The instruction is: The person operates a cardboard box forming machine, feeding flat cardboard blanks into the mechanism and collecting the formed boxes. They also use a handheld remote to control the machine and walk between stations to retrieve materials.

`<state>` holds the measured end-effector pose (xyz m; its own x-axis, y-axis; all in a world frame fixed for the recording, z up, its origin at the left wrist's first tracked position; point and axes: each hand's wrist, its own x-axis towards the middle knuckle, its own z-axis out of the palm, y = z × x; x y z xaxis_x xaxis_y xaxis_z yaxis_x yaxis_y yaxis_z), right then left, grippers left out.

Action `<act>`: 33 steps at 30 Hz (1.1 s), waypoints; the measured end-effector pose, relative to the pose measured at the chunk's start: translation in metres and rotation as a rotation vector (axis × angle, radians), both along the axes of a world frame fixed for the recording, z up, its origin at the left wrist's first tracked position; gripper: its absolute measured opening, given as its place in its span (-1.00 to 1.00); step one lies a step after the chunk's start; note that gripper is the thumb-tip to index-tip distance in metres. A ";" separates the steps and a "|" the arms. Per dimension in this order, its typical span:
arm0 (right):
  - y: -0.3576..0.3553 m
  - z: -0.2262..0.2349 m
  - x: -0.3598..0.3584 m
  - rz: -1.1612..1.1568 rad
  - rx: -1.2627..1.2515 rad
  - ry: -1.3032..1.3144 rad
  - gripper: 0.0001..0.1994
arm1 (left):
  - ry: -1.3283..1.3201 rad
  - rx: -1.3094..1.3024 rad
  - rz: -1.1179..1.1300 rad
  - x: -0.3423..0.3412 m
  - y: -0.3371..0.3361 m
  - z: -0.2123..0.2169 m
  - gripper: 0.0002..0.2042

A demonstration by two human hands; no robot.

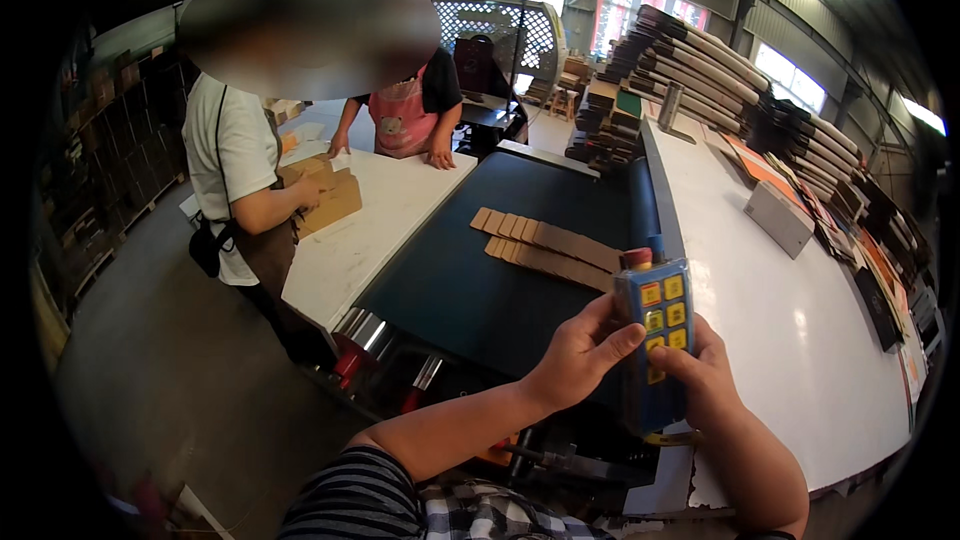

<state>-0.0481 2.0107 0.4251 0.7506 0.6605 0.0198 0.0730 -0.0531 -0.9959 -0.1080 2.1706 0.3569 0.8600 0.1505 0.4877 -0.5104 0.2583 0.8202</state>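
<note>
Head view: both hands clamped on blue remote (655, 340), left hand (580, 355) steadying, right hand (705, 375) w/ thumb on yellow buttons; control step underway, cardboard sheets (548, 245) on dark belt (480, 280); next calls for precise button press.

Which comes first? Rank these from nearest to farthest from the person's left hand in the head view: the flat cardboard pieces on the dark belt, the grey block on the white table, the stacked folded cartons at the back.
1. Flat cardboard pieces: on the dark belt, just beyond the left hand.
2. Grey block: to the right, on the white table.
3. Stacked folded cartons: far back, upper right.
</note>
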 end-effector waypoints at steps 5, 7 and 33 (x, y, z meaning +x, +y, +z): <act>-0.009 0.008 0.018 -0.121 0.068 0.012 -0.48 | 0.101 0.066 -0.023 -0.012 0.001 -0.018 -0.47; -0.009 0.007 0.028 -0.165 0.047 -0.042 -0.45 | 0.215 0.189 -0.069 -0.016 0.004 -0.030 -0.51; -0.079 0.063 0.047 -0.177 0.694 0.112 -0.56 | 0.077 0.014 -0.140 -0.071 -0.012 -0.033 -0.61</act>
<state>-0.0007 1.9319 0.4881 0.8673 0.3916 0.3074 0.0179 0.5925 -0.8054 -0.1792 2.1589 0.3238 0.9069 0.0204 0.4209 -0.4059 0.3108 0.8594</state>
